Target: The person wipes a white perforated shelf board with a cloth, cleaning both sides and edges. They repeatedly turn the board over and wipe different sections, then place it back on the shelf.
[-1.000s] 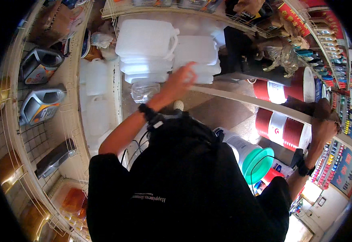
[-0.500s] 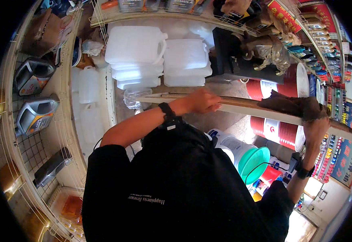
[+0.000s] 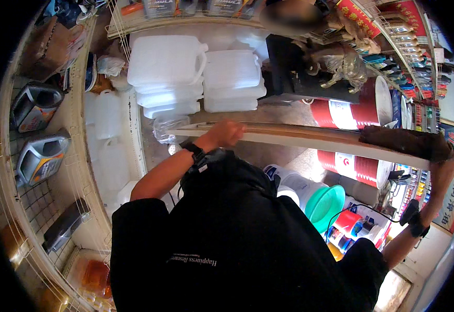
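Observation:
A long pale wooden board runs across in front of me, from the centre to the right. My left hand is closed around its left end, with a black watch on that wrist. My right hand grips the board's right end from below, also with a black band on its wrist. A dark brown shaggy piece lies over that right end, above my fingers. My black shirt fills the lower middle of the view.
Stacked white plastic jugs stand beyond the board. Red drums and a bronze horse figure are at the right. A green basin and buckets sit below. Oil cans line wire shelves on the left.
My left hand has come down from near the jugs and slid along the board. My right hand has risen with the board's far end.

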Available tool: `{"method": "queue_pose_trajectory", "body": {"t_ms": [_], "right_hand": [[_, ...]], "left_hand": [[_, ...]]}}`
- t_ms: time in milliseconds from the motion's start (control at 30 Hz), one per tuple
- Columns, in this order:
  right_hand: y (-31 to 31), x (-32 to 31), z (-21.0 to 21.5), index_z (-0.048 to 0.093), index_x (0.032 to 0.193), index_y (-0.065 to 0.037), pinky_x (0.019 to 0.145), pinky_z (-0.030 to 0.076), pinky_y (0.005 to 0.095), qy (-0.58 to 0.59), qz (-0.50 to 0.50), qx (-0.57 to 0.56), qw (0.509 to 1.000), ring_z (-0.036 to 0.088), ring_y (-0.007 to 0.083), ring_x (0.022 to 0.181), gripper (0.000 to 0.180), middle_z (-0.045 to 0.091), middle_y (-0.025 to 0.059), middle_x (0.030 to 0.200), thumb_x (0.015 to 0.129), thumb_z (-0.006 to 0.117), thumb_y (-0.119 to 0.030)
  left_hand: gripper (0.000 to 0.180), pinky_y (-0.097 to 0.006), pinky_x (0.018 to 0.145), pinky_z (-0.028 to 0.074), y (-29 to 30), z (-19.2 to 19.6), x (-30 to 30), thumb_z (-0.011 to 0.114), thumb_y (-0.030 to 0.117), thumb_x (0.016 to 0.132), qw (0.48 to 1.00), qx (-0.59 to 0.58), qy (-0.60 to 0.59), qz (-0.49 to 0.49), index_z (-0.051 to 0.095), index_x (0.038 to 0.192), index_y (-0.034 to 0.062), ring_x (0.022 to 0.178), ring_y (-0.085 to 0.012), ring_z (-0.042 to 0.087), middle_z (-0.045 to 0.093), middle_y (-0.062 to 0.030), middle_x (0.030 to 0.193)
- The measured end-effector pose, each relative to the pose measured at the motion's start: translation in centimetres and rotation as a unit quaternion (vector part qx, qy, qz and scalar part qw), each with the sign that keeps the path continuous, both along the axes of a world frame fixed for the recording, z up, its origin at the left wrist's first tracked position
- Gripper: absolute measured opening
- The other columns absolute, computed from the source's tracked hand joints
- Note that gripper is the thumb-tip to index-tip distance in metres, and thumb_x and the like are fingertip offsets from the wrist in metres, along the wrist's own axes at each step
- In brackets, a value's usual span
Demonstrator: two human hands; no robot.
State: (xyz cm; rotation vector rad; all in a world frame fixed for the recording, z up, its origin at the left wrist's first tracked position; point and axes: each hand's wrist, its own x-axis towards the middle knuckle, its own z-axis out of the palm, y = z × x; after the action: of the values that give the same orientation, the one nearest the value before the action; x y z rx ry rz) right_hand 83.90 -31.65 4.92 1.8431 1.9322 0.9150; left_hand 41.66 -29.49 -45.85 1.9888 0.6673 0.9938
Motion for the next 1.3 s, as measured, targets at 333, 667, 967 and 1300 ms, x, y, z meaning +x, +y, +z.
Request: {"method": "queue_pose_trajectory", "body": {"t_ms": [333, 667, 967, 1300], "right_hand": [[1.0, 4.8, 3.9, 0.062, 0.112, -0.002, 0.086, 0.047, 0.0348, 0.040, 0.038, -0.072, 0.996, 0.062, 0.0333, 0.097, 0.029, 0.065, 0.0183, 0.103, 0.093, 0.044, -0.014], [0.6, 6.5, 6.9, 0.059, 0.120, -0.003, 0.089, 0.045, 0.0341, 0.012, 0.038, -0.047, 0.998, 0.062, 0.0292, 0.102, 0.033, 0.064, 0.0182, 0.111, 0.094, 0.044, -0.016], [1.0, 7.3, 8.4, 0.062, 0.111, -0.005, 0.084, 0.044, 0.0387, -0.020, 0.018, -0.103, 0.994, 0.059, 0.0299, 0.096, 0.031, 0.063, 0.0151, 0.102, 0.094, 0.045, -0.025], [0.6, -1.1, 7.4, 0.064, 0.089, -0.002, 0.054, 0.045, 0.0438, -0.110, 0.171, -0.016, 0.979, 0.057, 0.0344, 0.061, 0.023, 0.060, 0.0167, 0.069, 0.089, 0.052, -0.023]], "left_hand": [[0.035, -0.050, 0.055, 0.042, 0.1, -1.9, -0.5, 0.043, 0.023, 0.090, 0.997, -0.005, 0.068, 0.034, 0.057, 0.064, 0.0047, 0.055, -0.0399, 0.054, 0.056, -0.0191, 0.060], [0.038, -0.051, 0.055, 0.043, -0.9, -4.4, -0.3, 0.044, 0.025, 0.089, 0.995, -0.043, 0.052, 0.073, 0.054, 0.060, 0.0029, 0.057, -0.0416, 0.054, 0.055, -0.0211, 0.060], [0.039, -0.050, 0.054, 0.042, -0.5, -5.5, -0.7, 0.044, 0.025, 0.089, 0.993, -0.037, 0.003, 0.110, 0.053, 0.059, 0.0018, 0.056, -0.0421, 0.053, 0.053, -0.0227, 0.059], [0.039, -0.052, 0.059, 0.043, 0.1, -7.5, 0.3, 0.044, 0.028, 0.092, 0.991, -0.053, 0.093, 0.080, 0.056, 0.065, 0.0038, 0.064, -0.0410, 0.056, 0.057, -0.0209, 0.065]]}}
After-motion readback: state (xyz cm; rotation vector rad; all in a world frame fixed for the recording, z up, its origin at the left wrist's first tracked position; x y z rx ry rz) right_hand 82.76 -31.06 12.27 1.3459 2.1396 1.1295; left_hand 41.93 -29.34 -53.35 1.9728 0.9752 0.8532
